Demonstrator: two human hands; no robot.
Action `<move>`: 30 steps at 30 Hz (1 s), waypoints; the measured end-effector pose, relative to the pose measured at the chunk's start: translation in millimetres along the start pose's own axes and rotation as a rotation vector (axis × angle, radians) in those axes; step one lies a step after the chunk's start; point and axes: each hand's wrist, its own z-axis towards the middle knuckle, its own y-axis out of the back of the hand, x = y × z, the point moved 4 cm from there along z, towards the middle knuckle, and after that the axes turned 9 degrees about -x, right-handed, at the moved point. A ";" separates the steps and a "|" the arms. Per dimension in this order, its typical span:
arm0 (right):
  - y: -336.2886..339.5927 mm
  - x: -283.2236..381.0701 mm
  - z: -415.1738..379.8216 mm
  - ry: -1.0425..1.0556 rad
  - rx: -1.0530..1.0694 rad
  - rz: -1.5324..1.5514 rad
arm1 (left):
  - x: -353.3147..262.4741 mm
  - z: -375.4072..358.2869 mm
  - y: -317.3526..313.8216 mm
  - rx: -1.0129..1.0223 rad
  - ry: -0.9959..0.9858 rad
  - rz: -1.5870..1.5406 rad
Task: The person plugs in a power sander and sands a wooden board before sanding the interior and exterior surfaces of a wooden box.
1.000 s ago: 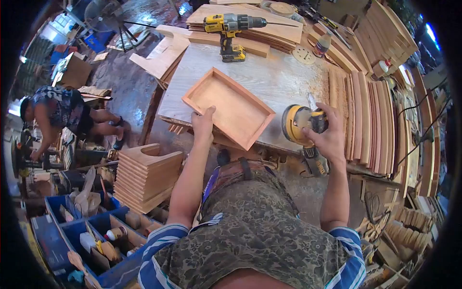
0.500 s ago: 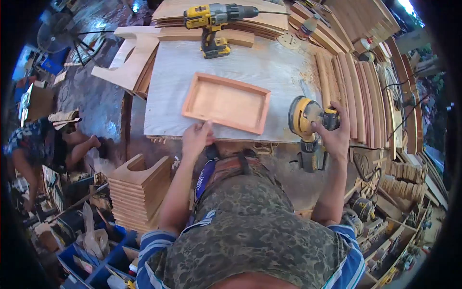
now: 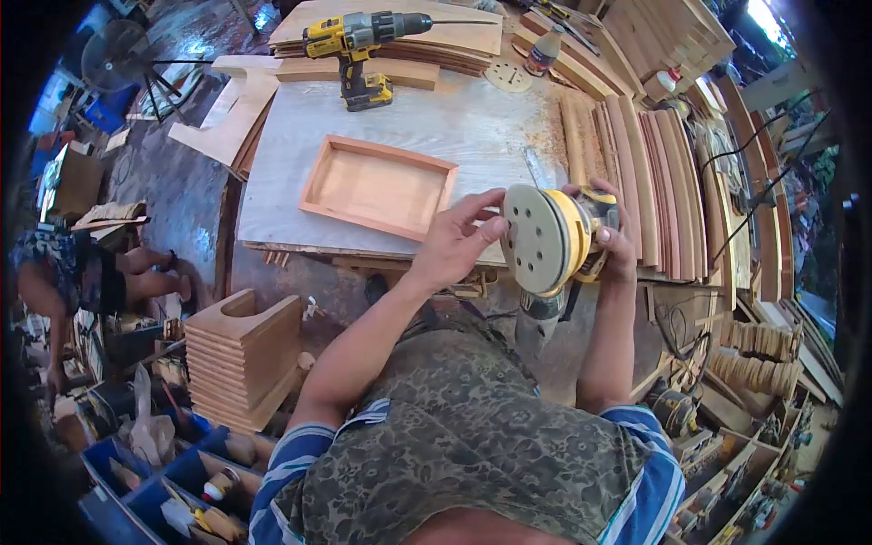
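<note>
My right hand (image 3: 613,238) grips a yellow and black random orbital sander (image 3: 581,227) by its body, tilted so the pad faces left. On the pad is a pale round sanding disc (image 3: 534,243) with several holes. My left hand (image 3: 459,236) is at the disc's left edge, thumb and fingers closed on the rim. On the worktable (image 3: 272,204), left of the sander, lies a shallow rectangular wooden tray (image 3: 381,188), its open side up.
A yellow cordless drill (image 3: 356,45) stands on the table's far side by stacked boards. Curved wooden strips (image 3: 649,182) line the right side. Cut wooden pieces (image 3: 241,354) are stacked at lower left, above blue bins (image 3: 136,490). Another person (image 3: 100,282) is at far left.
My right hand has raised the sander and turned its pad toward the left. My left hand has left the tray's near edge and moved right to the disc. The view has shifted slightly.
</note>
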 end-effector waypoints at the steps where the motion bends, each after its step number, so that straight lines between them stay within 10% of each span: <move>1: 8.0 -0.7 2.2 -0.001 0.014 0.006 | -0.5 -0.9 -8.9 -0.012 -0.006 0.007; 17: 71.7 -36.2 16.7 -0.169 0.058 0.080 | 56.8 -35.4 -38.7 -0.233 0.383 -0.173; 25: 94.0 -18.2 -11.1 -0.265 -0.073 -0.349 | 11.5 -41.8 111.1 -0.249 -0.553 1.648; 30: 44.6 15.7 -29.0 0.056 0.006 -0.850 | 46.5 -20.7 142.5 -0.070 -0.478 1.462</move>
